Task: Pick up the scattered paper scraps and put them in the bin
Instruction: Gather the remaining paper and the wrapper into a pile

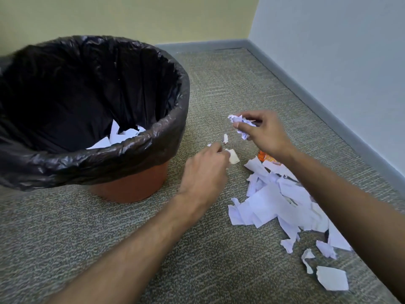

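Note:
An orange bin [131,185] lined with a black bag [122,150] stands on the carpet at the left, with white scraps [116,134] inside. My right hand [266,133] grips a crumpled wad of white scraps [242,123] just above the floor. My left hand [206,170] is low beside the bin and pinches a small cream scrap [233,156]. One tiny scrap [225,138] lies between the hands. A heap of torn white paper [274,202] spreads under my right forearm, with an orange piece [266,157] at its far end.
Loose scraps [332,278] trail toward the lower right. A grey skirting board [328,110] and pale wall run along the right side, meeting a yellow wall in the far corner. Carpet [109,238] covers the floor.

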`<action>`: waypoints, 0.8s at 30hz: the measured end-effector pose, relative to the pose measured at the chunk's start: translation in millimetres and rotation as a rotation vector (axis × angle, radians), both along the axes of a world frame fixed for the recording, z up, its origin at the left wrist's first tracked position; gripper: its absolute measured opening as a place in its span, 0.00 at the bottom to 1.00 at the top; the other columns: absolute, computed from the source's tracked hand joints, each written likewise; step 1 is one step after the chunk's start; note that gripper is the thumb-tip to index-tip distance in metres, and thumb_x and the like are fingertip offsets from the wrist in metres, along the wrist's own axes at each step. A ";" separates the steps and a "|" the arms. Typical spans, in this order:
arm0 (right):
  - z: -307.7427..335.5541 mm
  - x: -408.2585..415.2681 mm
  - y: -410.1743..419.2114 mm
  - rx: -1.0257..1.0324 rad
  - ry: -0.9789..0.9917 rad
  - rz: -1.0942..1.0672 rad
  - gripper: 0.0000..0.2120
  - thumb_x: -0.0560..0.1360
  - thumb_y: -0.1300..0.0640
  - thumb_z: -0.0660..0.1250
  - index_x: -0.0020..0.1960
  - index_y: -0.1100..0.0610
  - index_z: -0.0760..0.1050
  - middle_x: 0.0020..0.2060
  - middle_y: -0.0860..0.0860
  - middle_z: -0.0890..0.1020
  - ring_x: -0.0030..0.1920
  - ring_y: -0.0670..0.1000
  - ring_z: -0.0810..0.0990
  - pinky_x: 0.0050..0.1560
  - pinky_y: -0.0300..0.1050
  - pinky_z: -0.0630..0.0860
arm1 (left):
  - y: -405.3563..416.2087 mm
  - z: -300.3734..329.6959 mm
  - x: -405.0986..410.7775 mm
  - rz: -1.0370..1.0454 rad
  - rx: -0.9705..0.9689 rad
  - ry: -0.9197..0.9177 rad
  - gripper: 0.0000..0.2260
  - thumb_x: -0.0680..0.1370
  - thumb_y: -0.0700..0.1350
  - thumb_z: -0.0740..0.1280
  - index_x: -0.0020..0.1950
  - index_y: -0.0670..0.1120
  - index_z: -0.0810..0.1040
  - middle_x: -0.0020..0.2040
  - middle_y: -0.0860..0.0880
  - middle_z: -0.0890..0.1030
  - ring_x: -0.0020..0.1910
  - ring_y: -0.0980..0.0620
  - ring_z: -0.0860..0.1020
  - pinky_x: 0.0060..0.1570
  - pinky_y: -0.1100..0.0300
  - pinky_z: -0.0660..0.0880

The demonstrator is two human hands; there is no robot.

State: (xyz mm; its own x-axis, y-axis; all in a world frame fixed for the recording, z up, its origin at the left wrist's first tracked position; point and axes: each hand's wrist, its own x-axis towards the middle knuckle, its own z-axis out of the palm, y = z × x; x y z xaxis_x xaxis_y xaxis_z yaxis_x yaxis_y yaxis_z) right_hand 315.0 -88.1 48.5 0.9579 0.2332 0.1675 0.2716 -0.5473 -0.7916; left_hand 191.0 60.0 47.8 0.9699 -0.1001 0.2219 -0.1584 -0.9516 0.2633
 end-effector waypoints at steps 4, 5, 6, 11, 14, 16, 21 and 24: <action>53.1 -15.5 10.9 0.090 -0.065 0.051 0.06 0.74 0.57 0.73 0.51 0.52 0.83 0.35 0.44 0.84 0.34 0.39 0.80 0.36 0.36 0.76 | 4.1 46.2 -9.8 0.064 -0.056 -0.155 0.10 0.79 0.42 0.63 0.58 0.50 0.78 0.56 0.52 0.76 0.51 0.46 0.79 0.43 0.50 0.75; 66.7 -19.9 14.8 0.111 -0.079 0.065 0.06 0.74 0.57 0.73 0.51 0.52 0.84 0.36 0.45 0.84 0.35 0.39 0.81 0.36 0.35 0.76 | 8.4 58.6 -12.8 0.079 -0.063 -0.198 0.09 0.78 0.43 0.63 0.57 0.50 0.78 0.56 0.53 0.77 0.51 0.45 0.79 0.42 0.49 0.76; 80.2 -24.5 19.5 0.130 -0.093 0.083 0.07 0.74 0.56 0.73 0.52 0.53 0.84 0.38 0.46 0.85 0.36 0.39 0.82 0.37 0.34 0.76 | 13.3 71.0 -16.4 0.087 -0.068 -0.246 0.09 0.78 0.43 0.63 0.57 0.50 0.78 0.55 0.53 0.78 0.50 0.45 0.80 0.41 0.49 0.78; 120.4 -40.9 55.9 0.158 -0.182 0.180 0.12 0.73 0.54 0.74 0.55 0.55 0.84 0.45 0.47 0.86 0.41 0.37 0.82 0.44 0.37 0.77 | 47.4 114.3 -37.6 0.173 -0.030 -0.437 0.08 0.77 0.43 0.67 0.54 0.50 0.82 0.54 0.53 0.82 0.45 0.42 0.82 0.34 0.53 0.72; 130.1 -46.5 85.1 0.169 -0.227 0.224 0.12 0.72 0.52 0.75 0.54 0.54 0.85 0.45 0.45 0.87 0.44 0.38 0.82 0.50 0.41 0.79 | 77.2 128.4 -42.6 0.283 -0.001 -0.492 0.09 0.77 0.45 0.66 0.54 0.51 0.83 0.53 0.50 0.83 0.46 0.36 0.81 0.37 0.48 0.74; 132.6 -51.7 105.0 0.159 -0.243 0.266 0.10 0.73 0.53 0.74 0.53 0.54 0.85 0.46 0.45 0.86 0.45 0.37 0.81 0.51 0.39 0.77 | 98.2 131.3 -39.2 0.365 0.032 -0.474 0.10 0.77 0.44 0.65 0.55 0.51 0.82 0.52 0.46 0.82 0.47 0.33 0.79 0.39 0.45 0.74; 123.7 -58.9 145.3 0.038 -0.259 0.374 0.14 0.78 0.51 0.66 0.61 0.54 0.81 0.55 0.50 0.85 0.55 0.47 0.83 0.60 0.51 0.77 | 131.2 122.4 -32.8 0.465 0.091 -0.232 0.14 0.75 0.48 0.67 0.60 0.50 0.79 0.56 0.42 0.76 0.50 0.32 0.77 0.44 0.45 0.72; 120.8 -61.2 138.4 -0.019 -0.282 0.361 0.16 0.80 0.50 0.63 0.65 0.53 0.78 0.61 0.49 0.82 0.61 0.45 0.79 0.66 0.47 0.73 | 122.9 118.2 -40.4 0.450 0.050 -0.288 0.14 0.74 0.50 0.67 0.58 0.48 0.79 0.57 0.42 0.73 0.48 0.33 0.76 0.41 0.47 0.69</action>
State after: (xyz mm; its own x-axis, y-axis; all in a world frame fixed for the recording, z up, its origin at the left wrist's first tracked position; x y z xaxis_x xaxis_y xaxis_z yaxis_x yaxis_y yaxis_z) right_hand 253.7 50.3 169.3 0.7321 0.5493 0.4028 0.6513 -0.3914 -0.6501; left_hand 150.6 182.9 166.0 0.8200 0.2946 0.4907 0.2091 -0.9523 0.2223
